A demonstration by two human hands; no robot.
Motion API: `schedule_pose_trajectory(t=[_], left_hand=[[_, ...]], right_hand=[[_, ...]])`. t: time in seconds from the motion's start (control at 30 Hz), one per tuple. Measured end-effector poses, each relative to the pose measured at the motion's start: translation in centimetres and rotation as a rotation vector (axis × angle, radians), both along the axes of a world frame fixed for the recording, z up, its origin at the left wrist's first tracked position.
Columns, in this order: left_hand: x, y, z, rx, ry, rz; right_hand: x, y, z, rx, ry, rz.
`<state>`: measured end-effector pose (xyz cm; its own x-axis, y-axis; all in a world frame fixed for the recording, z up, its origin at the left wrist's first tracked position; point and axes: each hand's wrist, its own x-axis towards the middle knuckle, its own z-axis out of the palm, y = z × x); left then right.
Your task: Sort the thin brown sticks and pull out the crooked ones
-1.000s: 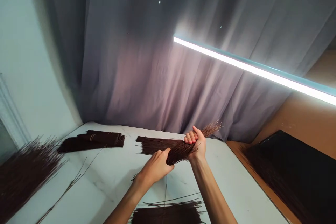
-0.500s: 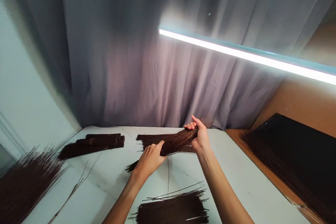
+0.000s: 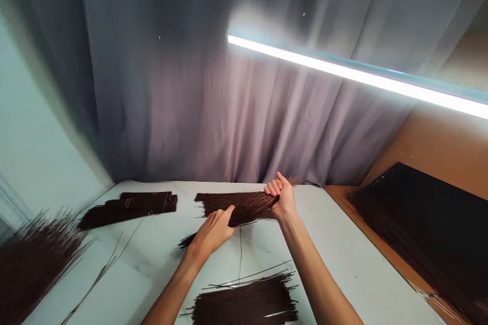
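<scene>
A bundle of thin dark brown sticks (image 3: 253, 206) is stretched between my two hands above the white table. Near its lower left end, my left hand (image 3: 215, 231) is wrapped round it, and the cut ends poke out past the wrist. My right hand (image 3: 282, 196) grips the upper right end, where fine tips stick out beyond the fist. Behind the bundle lies a flat row of similar sticks (image 3: 213, 203), partly covered by it. Closer to me rests another pile of dark sticks (image 3: 244, 299), with a thin strand (image 3: 240, 254) running from it toward the bundle.
Tied dark bundles (image 3: 147, 203) lie at the table's back left. A large heap of sticks (image 3: 34, 259) fills the left edge, with a few loose strands (image 3: 101, 274) beside it. On the right stands a black panel (image 3: 423, 223). A grey curtain (image 3: 190, 111) and lit tube (image 3: 343, 71) are behind.
My right hand has come down slightly, and the bundle lies at a flatter angle. My left hand keeps its hold. The whole view has shifted a little.
</scene>
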<state>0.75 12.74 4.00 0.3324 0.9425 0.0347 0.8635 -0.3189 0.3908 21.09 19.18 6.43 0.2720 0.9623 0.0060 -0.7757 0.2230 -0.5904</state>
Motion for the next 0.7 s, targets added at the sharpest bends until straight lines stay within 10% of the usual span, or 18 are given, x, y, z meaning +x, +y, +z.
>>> schedule_pose_trajectory(t=[0.7], left_hand=[[-1.5, 0.4, -0.2, -0.042, 0.001, -0.008]], right_hand=[[1.0, 0.1, -0.4, 0.019, 0.054, -0.055]])
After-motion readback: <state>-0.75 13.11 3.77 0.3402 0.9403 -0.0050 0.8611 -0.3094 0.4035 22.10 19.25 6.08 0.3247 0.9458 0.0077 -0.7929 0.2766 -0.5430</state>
